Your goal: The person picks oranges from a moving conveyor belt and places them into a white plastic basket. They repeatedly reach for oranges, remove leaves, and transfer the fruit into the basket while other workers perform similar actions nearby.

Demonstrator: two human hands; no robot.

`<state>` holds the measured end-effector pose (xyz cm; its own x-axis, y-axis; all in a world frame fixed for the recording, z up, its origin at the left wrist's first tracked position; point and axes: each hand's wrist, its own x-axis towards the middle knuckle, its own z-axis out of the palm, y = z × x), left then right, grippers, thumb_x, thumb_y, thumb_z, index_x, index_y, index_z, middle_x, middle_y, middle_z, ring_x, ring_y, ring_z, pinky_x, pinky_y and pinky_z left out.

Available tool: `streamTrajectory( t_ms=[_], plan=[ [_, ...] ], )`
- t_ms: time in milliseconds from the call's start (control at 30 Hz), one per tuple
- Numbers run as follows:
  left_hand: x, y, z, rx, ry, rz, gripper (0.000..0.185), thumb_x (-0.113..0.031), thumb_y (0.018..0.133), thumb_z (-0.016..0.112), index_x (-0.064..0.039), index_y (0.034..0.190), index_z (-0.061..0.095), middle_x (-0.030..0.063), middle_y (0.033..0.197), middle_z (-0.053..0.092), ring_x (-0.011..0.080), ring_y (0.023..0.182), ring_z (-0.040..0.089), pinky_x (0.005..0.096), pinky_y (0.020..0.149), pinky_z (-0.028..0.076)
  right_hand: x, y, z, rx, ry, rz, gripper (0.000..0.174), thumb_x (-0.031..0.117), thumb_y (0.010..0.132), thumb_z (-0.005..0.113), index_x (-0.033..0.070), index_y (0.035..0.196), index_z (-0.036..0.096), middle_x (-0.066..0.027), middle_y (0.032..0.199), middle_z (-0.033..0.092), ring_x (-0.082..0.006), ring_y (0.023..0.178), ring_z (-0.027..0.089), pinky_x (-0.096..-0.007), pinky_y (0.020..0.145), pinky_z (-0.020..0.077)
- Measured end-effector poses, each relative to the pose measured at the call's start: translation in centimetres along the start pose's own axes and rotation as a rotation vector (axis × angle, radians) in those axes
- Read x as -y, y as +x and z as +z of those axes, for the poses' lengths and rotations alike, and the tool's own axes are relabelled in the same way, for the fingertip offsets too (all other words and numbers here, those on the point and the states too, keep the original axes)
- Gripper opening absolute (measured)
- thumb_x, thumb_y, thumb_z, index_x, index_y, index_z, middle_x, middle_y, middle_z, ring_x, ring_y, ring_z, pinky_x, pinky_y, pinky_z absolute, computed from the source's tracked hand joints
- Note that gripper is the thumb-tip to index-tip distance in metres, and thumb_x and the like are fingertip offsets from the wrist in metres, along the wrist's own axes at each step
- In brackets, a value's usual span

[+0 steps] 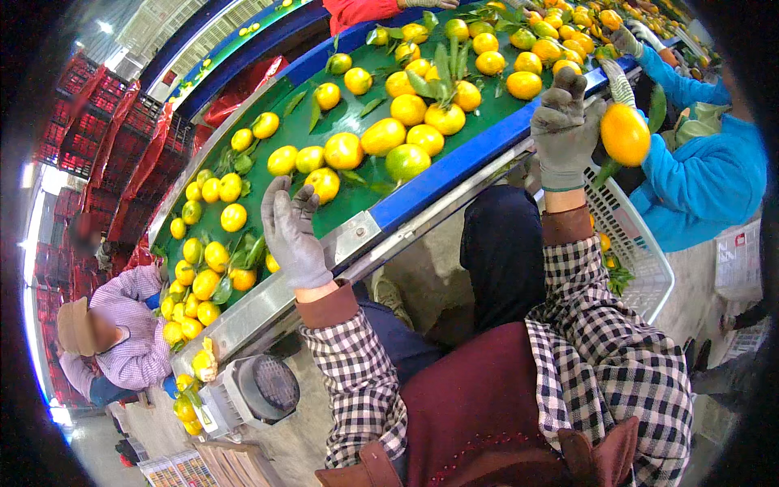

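My left hand [295, 234], in a grey glove, is raised at the near edge of the green conveyor belt [341, 219], its fingers parted beside an orange citrus fruit [322, 184]. I see nothing held in it. My right hand [566, 131], also gloved, is above the blue side rail [450, 164] with its fingers bent. Just right of it an orange citrus fruit with leaves [625, 135] appears in the air; whether the hand touches it cannot be told. Many yellow-orange citrus fruits, some leafy, lie on the belt, with a greener one [408, 163] near the rail.
A white plastic basket [660, 274] with fruit and leaves stands below my right arm. Co-workers in blue [706, 176], red [362, 12] and a checked shirt [131, 329] are around the belt. A grey motor housing [243, 395] is under its near end. Red-lined crates [115, 146] are stacked at left.
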<state>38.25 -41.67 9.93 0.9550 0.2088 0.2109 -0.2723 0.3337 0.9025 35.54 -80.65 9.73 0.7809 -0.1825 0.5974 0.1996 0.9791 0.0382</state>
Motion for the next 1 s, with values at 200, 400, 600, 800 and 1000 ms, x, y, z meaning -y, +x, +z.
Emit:
streamTrajectory(
  t_ms=[200, 400, 600, 800, 1000],
  plan=[
    [-0.1, 0.0, -0.2, -0.002, 0.021, 0.022, 0.045, -0.032, 0.104, 0.060, -0.002, 0.136, 0.051, 0.0125, 0.129, 0.058, 0.0248, 0.102, 0.065, 0.0368, 0.089, 0.055, -4.6, 0.3, -0.5, -0.086, -1.543, 0.271, 0.044, 0.028, 0.100, 0.058, -0.001, 0.133, 0.062, -0.0128, 0.128, 0.068, -0.0223, 0.114, 0.065, -0.0367, 0.096, 0.0525],
    [0.0, 0.3, -0.3, -0.005, 0.057, 0.003, 0.039, -0.030, 0.105, 0.056, -0.003, 0.134, 0.054, 0.0125, 0.132, 0.057, 0.0256, 0.107, 0.063, 0.0387, 0.092, 0.054, -15.8, -0.7, -2.4, 0.412, -2.524, 0.388, 0.049, 0.051, 0.091, 0.062, 0.005, 0.101, 0.071, -0.0247, 0.105, 0.067, -0.0411, 0.101, 0.066, -0.0495, 0.086, 0.0543],
    [-0.5, 0.3, -0.1, -0.003, 0.096, 0.032, 0.038, -0.031, 0.106, 0.053, -0.003, 0.132, 0.055, 0.0118, 0.129, 0.058, 0.0244, 0.105, 0.063, 0.0374, 0.090, 0.054, -16.8, -0.1, -1.8, 0.474, -1.926, 0.395, 0.036, 0.036, 0.092, 0.068, 0.006, 0.113, 0.066, -0.0169, 0.105, 0.067, -0.0394, 0.098, 0.065, -0.0444, 0.088, 0.0527],
    [-0.6, 0.1, 0.3, 0.021, 0.068, 0.060, 0.036, -0.028, 0.106, 0.052, -0.002, 0.132, 0.055, 0.0114, 0.128, 0.060, 0.0248, 0.103, 0.064, 0.0363, 0.089, 0.054, -9.3, 2.7, -2.3, 0.290, -2.719, 0.683, 0.048, 0.040, 0.077, 0.079, 0.009, 0.111, 0.067, -0.0178, 0.124, 0.060, -0.0401, 0.118, 0.057, -0.0503, 0.093, 0.0525],
    [-0.3, 0.3, -0.1, -0.010, 0.071, 0.051, 0.036, -0.027, 0.107, 0.051, -0.003, 0.134, 0.053, 0.0105, 0.131, 0.058, 0.0243, 0.104, 0.064, 0.0354, 0.090, 0.054, -13.0, 3.0, -4.4, 0.365, -2.367, 0.446, 0.042, 0.031, 0.082, 0.072, 0.006, 0.116, 0.069, -0.0201, 0.109, 0.068, -0.0381, 0.106, 0.064, -0.0451, 0.095, 0.0518]
  ],
)
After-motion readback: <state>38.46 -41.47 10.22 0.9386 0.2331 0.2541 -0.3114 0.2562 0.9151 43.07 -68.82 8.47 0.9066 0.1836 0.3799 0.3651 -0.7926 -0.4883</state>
